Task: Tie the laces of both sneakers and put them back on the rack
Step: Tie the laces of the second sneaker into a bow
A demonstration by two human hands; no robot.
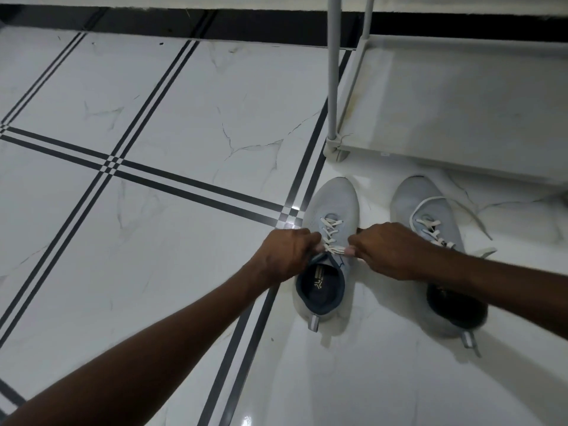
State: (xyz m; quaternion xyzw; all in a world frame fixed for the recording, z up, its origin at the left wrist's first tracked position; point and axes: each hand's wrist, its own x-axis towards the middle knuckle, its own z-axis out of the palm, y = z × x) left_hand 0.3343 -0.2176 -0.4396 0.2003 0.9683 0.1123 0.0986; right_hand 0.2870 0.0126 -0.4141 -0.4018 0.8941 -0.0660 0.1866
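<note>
Two pale grey sneakers with white laces stand on the tiled floor, toes pointing away from me. My left hand (pixel 284 256) and my right hand (pixel 390 250) sit on either side of the left sneaker (pixel 336 201), each pinching one end of its lace (pixel 333 249) at the top eyelets, pulled taut between them. The right sneaker (pixel 412 201) stands beside it under my right forearm; its lace (pixel 461 210) lies loose and trails onto the floor. The white shoe rack (pixel 445 96) stands just beyond the sneakers at the upper right.
The rack's grey upright pole (pixel 333 72) and foot (pixel 336 149) rise directly beyond the left sneaker's toe. White marble-look floor tiles (pixel 153 87) with dark double stripes spread to the left. A black skirting band (pixel 184 23) runs along the far wall.
</note>
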